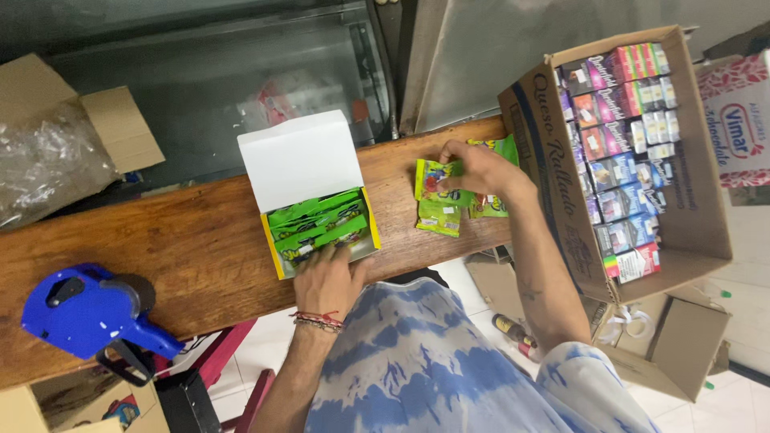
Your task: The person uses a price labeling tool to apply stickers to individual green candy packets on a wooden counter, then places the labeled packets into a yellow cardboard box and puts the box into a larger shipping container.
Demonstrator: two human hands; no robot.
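1. head view: your left hand [325, 281] is resting with fingers spread on the near edge of the open display box [321, 228], touching the green packets inside; it is grasping nothing.
2. your right hand [480, 168] is pinching a green-and-yellow candy packet [433, 180] above a small pile of packets [439, 216] on the wooden counter [184, 240].
3. lying near the counter's left end: a blue price-label gun [88, 313].
4. standing at the right: a cardboard carton [698, 216] of small boxes.
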